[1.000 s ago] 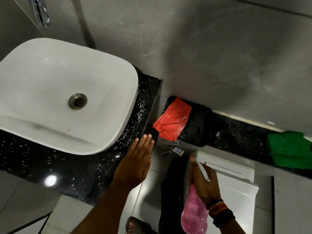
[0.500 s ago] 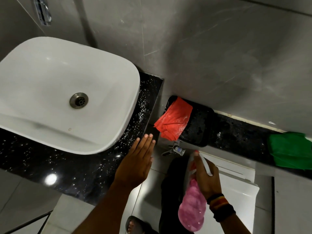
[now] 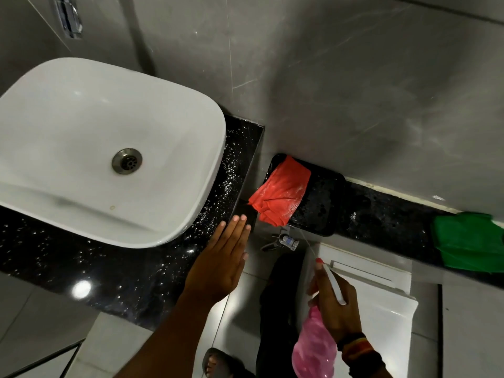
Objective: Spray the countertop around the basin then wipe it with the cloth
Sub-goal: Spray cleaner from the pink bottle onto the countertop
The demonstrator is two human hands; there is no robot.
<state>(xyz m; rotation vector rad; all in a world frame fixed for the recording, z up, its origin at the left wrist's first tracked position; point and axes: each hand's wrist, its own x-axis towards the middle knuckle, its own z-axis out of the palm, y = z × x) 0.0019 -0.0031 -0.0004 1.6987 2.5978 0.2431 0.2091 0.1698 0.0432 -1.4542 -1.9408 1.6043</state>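
A white basin [image 3: 81,137] sits on a black speckled countertop [image 3: 109,276] dotted with white droplets. My left hand [image 3: 221,263] hovers flat and open over the countertop's right corner, fingers together. My right hand [image 3: 335,301] grips a pink spray bottle [image 3: 313,347] with a white trigger head, its red nozzle aimed up toward the counter; a thin stream leaves the nozzle. A red cloth [image 3: 281,195] hangs over the edge of a black tray [image 3: 319,203] to the right of the counter.
A green cloth [image 3: 469,241] lies on the lower black ledge at the far right. A chrome tap valve [image 3: 283,241] sticks out below the tray. A white toilet cistern [image 3: 376,304] is below. A wall-mounted faucet [image 3: 68,17] is at the top left.
My right hand has shifted the spray bottle slightly and a spray stream now shows at the nozzle. My left hand stays over the counter corner.
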